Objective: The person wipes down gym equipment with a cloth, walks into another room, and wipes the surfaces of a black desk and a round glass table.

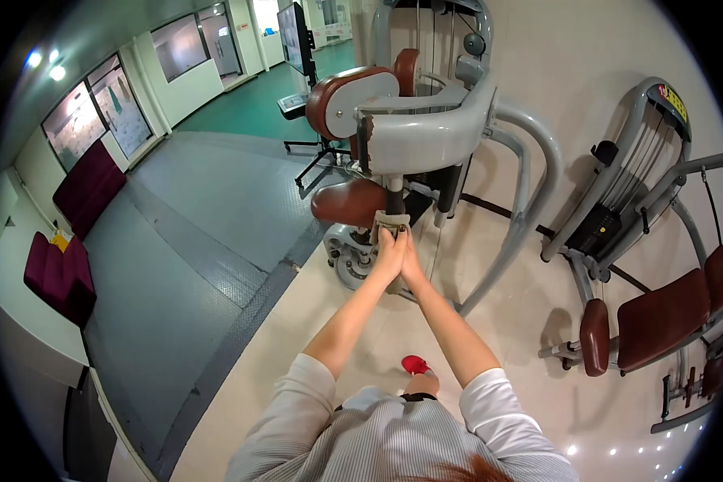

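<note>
Position: cloth (391, 219) lies straight ahead of both hands, at the fingertips, against the lower part of a dark upright grip (394, 195). The grip's long axis runs away from the person, roughly in line with the forearms; the cloth sits across it. Left hand (388, 255) and right hand (411, 259) are pressed side by side, wrists nearly touching. Neither is clearly nearer the cloth.

Hand state: both appear closed on the cloth, thumbs on the near side; the remaining fingers are largely hidden, so how far they wrap cannot be told.

Surroundings: no worktop under the cloth. The grip hangs below the grey frame (426, 140) of an exercise machine, just beside a brown seat (349, 201). Pale tiled floor (297, 345) lies beneath, with a red shoe (414, 365) on it. Grey matting (177, 257) extends to the left, toward maroon seating (60, 277). A second machine (610, 205) stands to the right; a screen (294, 38) on a wheeled stand is farther off, ahead-left.
</note>
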Available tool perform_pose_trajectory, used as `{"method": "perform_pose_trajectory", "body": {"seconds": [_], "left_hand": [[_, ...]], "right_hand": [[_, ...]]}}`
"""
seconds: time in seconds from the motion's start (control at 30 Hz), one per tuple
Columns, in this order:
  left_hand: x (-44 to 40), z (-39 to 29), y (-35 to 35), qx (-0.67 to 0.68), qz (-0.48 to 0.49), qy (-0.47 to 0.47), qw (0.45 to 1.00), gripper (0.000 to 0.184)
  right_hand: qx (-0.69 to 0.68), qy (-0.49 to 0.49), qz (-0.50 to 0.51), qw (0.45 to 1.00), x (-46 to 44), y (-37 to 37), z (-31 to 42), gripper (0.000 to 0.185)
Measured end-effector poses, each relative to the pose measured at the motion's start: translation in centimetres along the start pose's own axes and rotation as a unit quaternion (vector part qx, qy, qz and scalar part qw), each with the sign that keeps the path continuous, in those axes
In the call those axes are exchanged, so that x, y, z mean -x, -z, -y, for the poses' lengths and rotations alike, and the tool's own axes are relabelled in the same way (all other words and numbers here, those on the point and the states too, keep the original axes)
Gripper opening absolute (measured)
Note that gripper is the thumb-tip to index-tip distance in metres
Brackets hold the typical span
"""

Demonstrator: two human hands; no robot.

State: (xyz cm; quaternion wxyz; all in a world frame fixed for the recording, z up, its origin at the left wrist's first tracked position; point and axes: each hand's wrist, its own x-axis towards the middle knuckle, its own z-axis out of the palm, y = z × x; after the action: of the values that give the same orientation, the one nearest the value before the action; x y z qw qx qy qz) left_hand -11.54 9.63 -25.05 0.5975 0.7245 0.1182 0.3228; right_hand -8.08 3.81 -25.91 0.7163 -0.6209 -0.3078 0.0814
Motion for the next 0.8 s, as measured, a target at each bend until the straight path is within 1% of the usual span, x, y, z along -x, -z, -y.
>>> {"method": "perform_pose_trajectory", "body": {"seconds": [0.07, 0.17, 0.23, 0.33, 0.37, 0.4, 0.43, 0.5, 0.57, 0.6, 0.63, 0.67, 0.7, 0.73, 0.77, 0.8], "left_hand": [[0.2, -1.3, -0.4, 0.008, 0.010, 0.007, 1.000, 0.055], [2.0, -4.1, -1.3, 0.007, -0.005, -0.019, 1.000, 0.054], [3.3, -5.5, -1.9, 0.011, -0.015, -0.039, 0.999, 0.052], [4.0, -5.2, -3.6, 0.027, -0.020, -0.095, 0.995, 0.047], [4.3, -4.6, -4.2, 0.033, -0.030, -0.130, 0.991, 0.042], [4.3, -3.4, -4.8, 0.063, -0.015, -0.123, 0.990, 0.036], [4.3, -4.4, -5.0, 0.066, -0.012, -0.119, 0.991, 0.036], [3.5, -6.3, -5.0, 0.102, 0.075, -0.059, 0.990, 0.036], [1.8, -6.9, -6.1, 0.117, 0.089, -0.074, 0.986, 0.033], [0.7, -7.4, -6.6, 0.130, 0.099, -0.077, 0.984, 0.035], [-0.3, -7.7, -7.2, 0.144, 0.110, -0.079, 0.980, 0.037], [-1.7, -7.4, -7.9, 0.263, 0.110, -0.046, 0.957, 0.040], [-3.1, -6.9, -8.5, 0.379, 0.108, -0.010, 0.919, 0.042], [-3.8, -8.1, -8.9, 0.351, 0.091, -0.035, 0.931, 0.047], [-5.0, -8.0, -8.8, 0.329, 0.114, -0.059, 0.936, 0.047], [-5.9, -8.4, -9.2, 0.241, 0.113, -0.108, 0.958, 0.047]], "right_hand": [[-0.003, 0.016, -0.014, 1.000, -0.6, 0.2, 1.6, 0.039], [0.004, 0.031, -0.030, 0.999, -0.9, 0.6, 2.5, 0.038], [0.020, 0.029, -0.037, 0.999, -0.4, 1.1, 1.7, 0.037], [0.039, 0.024, -0.049, 0.998, 0.9, 1.8, 0.7, 0.036], [0.043, 0.027, -0.055, 0.997, 1.2, 2.2, 0.6, 0.036], [0.046, 0.031, -0.064, 0.996, 1.4, 2.6, 0.9, 0.036], [0.050, 0.039, -0.073, 0.995, 1.3, 3.2, 1.8, 0.035], [0.057, 0.060, -0.095, 0.992, 0.8, 4.3, 3.9, 0.035], [0.045, 0.082, -0.124, 0.988, -0.3, 5.6, 6.6, 0.034], [0.020, 0.086, -0.138, 0.986, -0.8, 6.1, 8.2, 0.034], [-0.043, 0.094, -0.178, 0.979, -1.3, 6.5, 9.8, 0.033], [-0.144, 0.063, -0.193, 0.968, -1.7, 6.8, 11.3, 0.034], [-0.142, 0.066, -0.197, 0.968, -2.4, 7.4, 11.5, 0.034], [-0.231, 0.069, -0.200, 0.950, -3.2, 8.0, 11.5, 0.035], [-0.318, 0.071, -0.200, 0.924, -4.0, 8.7, 11.6, 0.036], [-0.317, 0.043, -0.209, 0.924, -4.4, 9.3, 12.4, 0.040]]}}
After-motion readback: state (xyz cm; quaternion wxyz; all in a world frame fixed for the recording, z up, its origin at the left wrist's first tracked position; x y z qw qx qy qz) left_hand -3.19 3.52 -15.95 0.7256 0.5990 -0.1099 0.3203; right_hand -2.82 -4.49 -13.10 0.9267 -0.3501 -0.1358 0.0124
